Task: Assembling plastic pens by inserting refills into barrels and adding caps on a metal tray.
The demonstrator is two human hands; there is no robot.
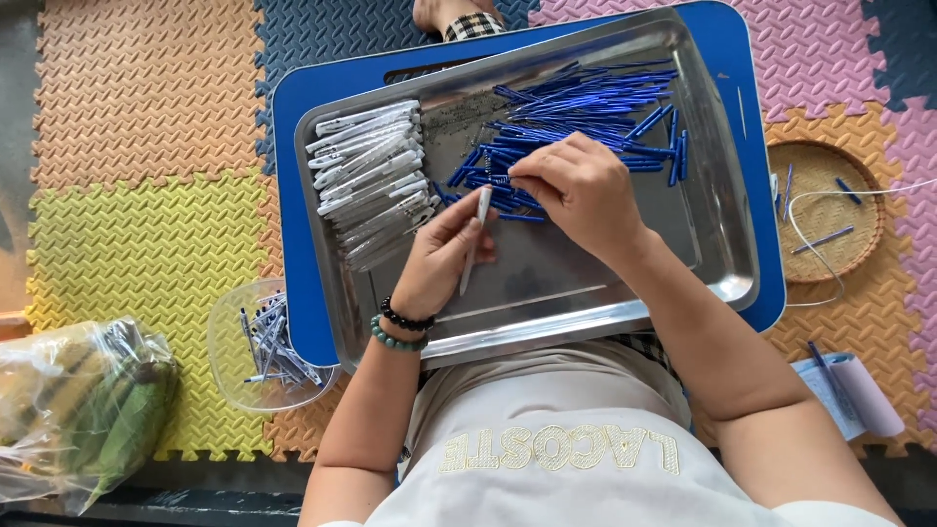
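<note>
A steel tray rests on a blue board over my lap. My left hand, with bead bracelets at the wrist, holds a clear pen barrel upright over the tray's middle. My right hand pinches a thin blue refill at the edge of a heap of blue refills, right beside the barrel's top. A row of clear pen barrels lies at the tray's left side.
A clear plastic bowl with several assembled pens sits on the foam mat at the left. A plastic bag lies at the lower left. A woven basket with a few refills and a white cord sits right; paper lies below it.
</note>
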